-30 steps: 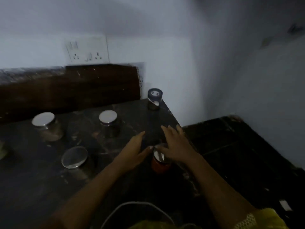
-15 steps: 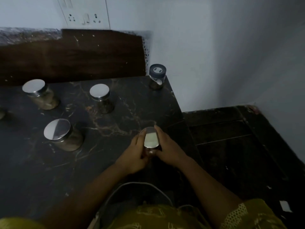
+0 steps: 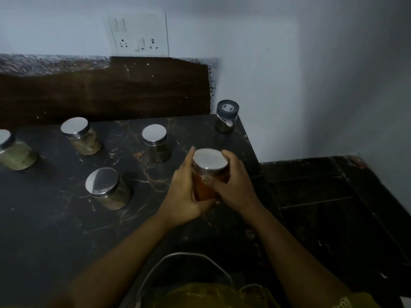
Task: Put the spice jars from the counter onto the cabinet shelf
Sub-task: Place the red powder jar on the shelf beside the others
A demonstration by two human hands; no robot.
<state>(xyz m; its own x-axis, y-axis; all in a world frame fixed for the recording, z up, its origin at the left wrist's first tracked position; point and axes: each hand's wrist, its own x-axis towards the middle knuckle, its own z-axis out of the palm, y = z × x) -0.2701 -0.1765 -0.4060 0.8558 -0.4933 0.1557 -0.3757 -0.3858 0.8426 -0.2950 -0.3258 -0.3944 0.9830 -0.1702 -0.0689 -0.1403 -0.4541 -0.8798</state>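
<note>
A glass jar of red spice [image 3: 203, 185] with a silver lid is held above the dark marble counter [image 3: 55, 230] near its right edge. My left hand [image 3: 182, 194] wraps its left side and my right hand [image 3: 235, 187] wraps its right side. Several other silver-lidded jars stand on the counter: one at the middle [image 3: 155, 142], one at front left [image 3: 106, 188], one behind it [image 3: 80, 135], one at the far left edge [image 3: 13, 152]. A small jar with a dark flip lid [image 3: 226, 116] stands at the back right corner. No cabinet shelf is in view.
A brown wooden backsplash [image 3: 111, 92] runs behind the counter, with a white socket panel [image 3: 139, 34] on the wall above. Right of the counter edge lies a lower dark surface [image 3: 333, 207]. A thin white cable [image 3: 189, 257] loops near my body.
Both hands closed around the red spice jar and lifted it off the counter, closer to the camera. The view shifted as my head moved.
</note>
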